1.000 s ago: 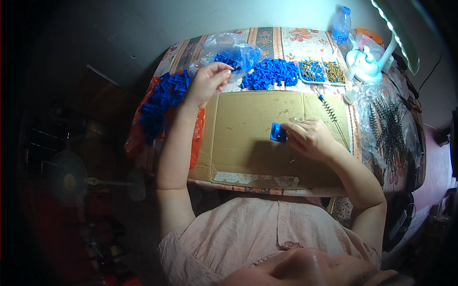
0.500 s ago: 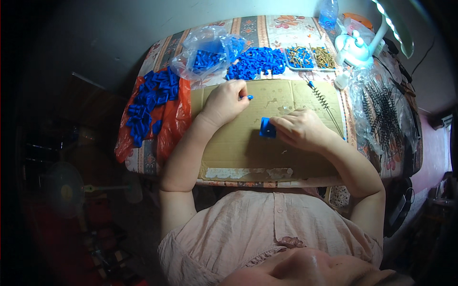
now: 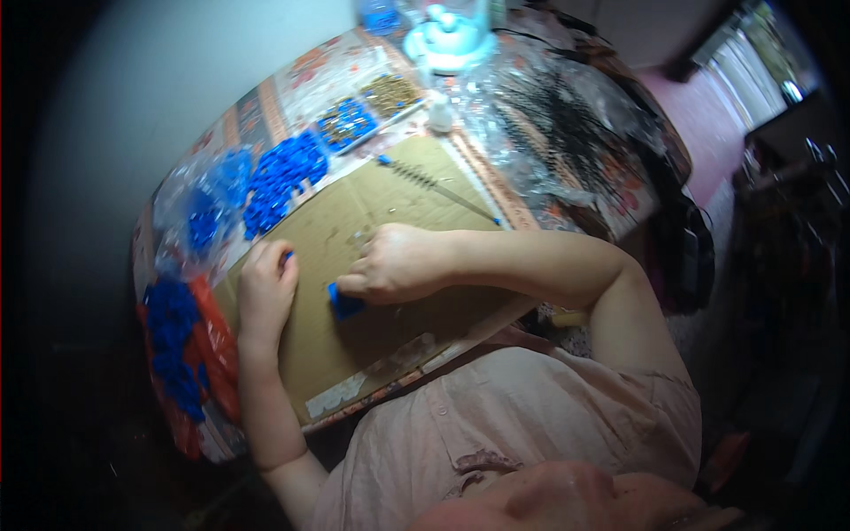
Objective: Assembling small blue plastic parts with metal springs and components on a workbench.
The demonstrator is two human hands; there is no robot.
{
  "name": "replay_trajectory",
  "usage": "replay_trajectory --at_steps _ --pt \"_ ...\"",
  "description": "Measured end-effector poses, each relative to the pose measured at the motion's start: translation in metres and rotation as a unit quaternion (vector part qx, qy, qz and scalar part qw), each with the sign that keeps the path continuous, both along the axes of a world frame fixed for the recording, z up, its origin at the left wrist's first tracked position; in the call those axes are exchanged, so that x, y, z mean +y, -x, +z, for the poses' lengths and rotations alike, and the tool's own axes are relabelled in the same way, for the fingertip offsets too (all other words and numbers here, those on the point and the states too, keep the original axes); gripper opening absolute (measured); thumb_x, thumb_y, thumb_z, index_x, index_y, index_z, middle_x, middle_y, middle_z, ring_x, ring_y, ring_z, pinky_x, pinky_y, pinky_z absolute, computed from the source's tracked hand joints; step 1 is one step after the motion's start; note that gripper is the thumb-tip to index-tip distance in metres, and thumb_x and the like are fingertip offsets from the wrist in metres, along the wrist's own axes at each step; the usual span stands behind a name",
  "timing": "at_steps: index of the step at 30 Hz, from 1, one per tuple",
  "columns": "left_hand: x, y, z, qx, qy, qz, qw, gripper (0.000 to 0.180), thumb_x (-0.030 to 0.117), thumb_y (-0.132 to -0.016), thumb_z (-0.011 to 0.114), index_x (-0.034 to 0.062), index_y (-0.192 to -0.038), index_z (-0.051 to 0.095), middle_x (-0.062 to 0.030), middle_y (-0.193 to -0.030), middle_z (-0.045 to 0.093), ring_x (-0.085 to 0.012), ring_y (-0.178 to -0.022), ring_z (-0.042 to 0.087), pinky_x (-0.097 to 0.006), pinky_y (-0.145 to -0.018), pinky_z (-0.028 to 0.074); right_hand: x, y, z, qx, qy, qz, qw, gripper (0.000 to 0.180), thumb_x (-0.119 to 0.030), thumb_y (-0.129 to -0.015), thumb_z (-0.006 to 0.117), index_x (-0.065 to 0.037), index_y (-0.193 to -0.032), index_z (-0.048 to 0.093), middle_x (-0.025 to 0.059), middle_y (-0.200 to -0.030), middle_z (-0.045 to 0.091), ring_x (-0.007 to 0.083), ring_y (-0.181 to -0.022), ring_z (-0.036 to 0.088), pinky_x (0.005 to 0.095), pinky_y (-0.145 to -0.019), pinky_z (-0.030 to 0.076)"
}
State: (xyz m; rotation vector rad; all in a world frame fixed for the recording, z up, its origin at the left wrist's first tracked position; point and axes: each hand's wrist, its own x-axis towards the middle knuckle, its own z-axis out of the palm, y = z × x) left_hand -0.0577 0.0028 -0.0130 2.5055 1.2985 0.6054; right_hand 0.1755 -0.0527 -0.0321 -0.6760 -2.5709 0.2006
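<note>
My left hand [image 3: 267, 288] is closed over the left part of a brown cardboard sheet [image 3: 323, 252]. A small blue piece shows at its fingertips, mostly hidden by them. My right hand [image 3: 388, 265] pinches a flat blue plastic piece [image 3: 343, 303] just above the middle of the cardboard. Beyond that hand lies a coiled dark wire [image 3: 416, 176] with a blue tip at one end and a straight stem.
Behind the cardboard are a heap of blue plastic parts [image 3: 288, 173], a clear bag [image 3: 197, 212] and trays of blue-and-brass [image 3: 347, 122] and brass pieces [image 3: 392, 94]. A red bag [image 3: 212, 332] with blue parts [image 3: 173, 336] lies left; dark wires [image 3: 567, 119] and a lamp base [image 3: 450, 44] stand beyond.
The whole view has swung and tilted toward the right, so the table appears turned. Both hands keep their blue pieces and stay over the cardboard.
</note>
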Motion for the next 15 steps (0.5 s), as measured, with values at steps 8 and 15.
replay_trajectory --at_steps 8,15 --pt "-0.009 0.0 0.007 -0.195 0.135 0.036 0.971 0.012 -0.004 -0.086 0.061 0.0003 -0.098 0.061 0.0023 -0.085 0.057 -0.0048 -0.074 0.054 -0.021 -0.065 0.045 -0.001 -0.003 0.0 -0.009 0.008 -0.022 1.0 0.014 -0.022 -0.078 0.057 -0.008 -0.08 0.057 0.0091 -0.062 0.062 0.0313 -0.06 0.065 0.0439 -0.056 0.05" --pt "-0.02 0.007 0.017 -0.35 0.251 0.007 0.903 0.024 -0.005 -0.086 0.063 0.0011 -0.109 0.061 0.0007 -0.094 0.059 -0.0061 -0.084 0.058 -0.02 -0.074 0.048 0.001 0.002 0.0 -0.023 0.048 -0.036 0.998 0.011 -0.019 -0.079 0.056 -0.009 -0.084 0.058 0.0087 -0.071 0.065 0.0294 -0.067 0.067 0.0422 -0.059 0.052"
